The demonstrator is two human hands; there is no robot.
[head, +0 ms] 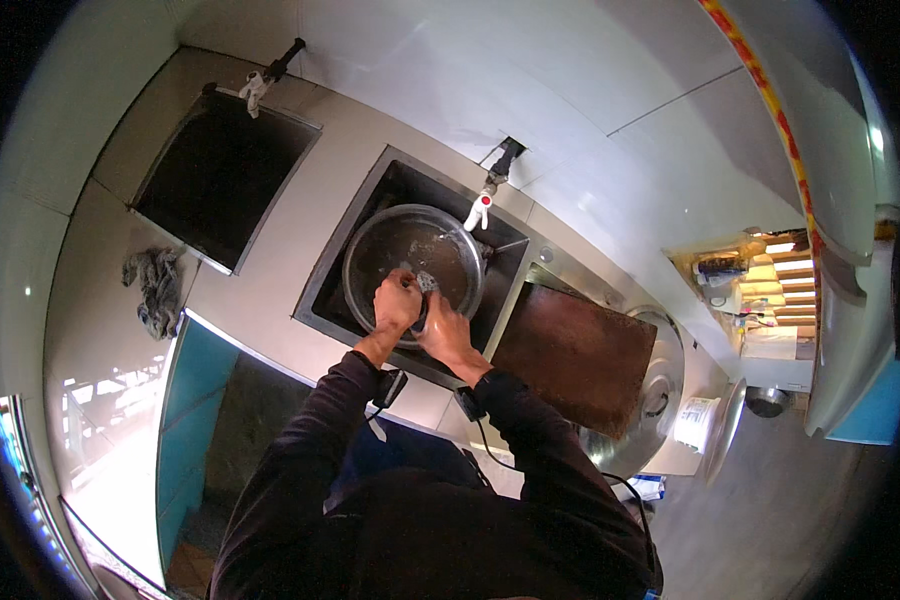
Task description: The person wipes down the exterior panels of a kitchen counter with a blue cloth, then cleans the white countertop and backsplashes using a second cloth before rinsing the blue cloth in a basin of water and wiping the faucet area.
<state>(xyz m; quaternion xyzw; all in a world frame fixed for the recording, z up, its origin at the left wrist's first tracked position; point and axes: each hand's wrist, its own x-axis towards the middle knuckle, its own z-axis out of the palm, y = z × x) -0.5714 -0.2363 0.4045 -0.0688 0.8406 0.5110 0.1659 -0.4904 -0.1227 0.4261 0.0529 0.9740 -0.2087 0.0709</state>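
Note:
A large round metal basin (pixel 450 251) stands in the dark sink (pixel 328 259), below a white-handled tap (pixel 480 210). Both hands meet over the basin's near part. My left hand (pixel 397 301) is curled, its fingers closed around part of a small dark object (pixel 421 313) whose kind I cannot make out. Against the other side of that object, my right hand (pixel 442 326) holds a grey scouring pad (pixel 426 282). Liquid with pale specks of foam seems to lie in the basin. The fingers hide most of the dark object.
A second sink (pixel 221 180) with its own tap (pixel 253 91) is at the upper left. A crumpled grey cloth (pixel 154 292) lies on the counter. Right of the sink, a brown board (pixel 574 352) partly covers a large round metal lid (pixel 656 397). A white tub (pixel 696 424) stands beyond.

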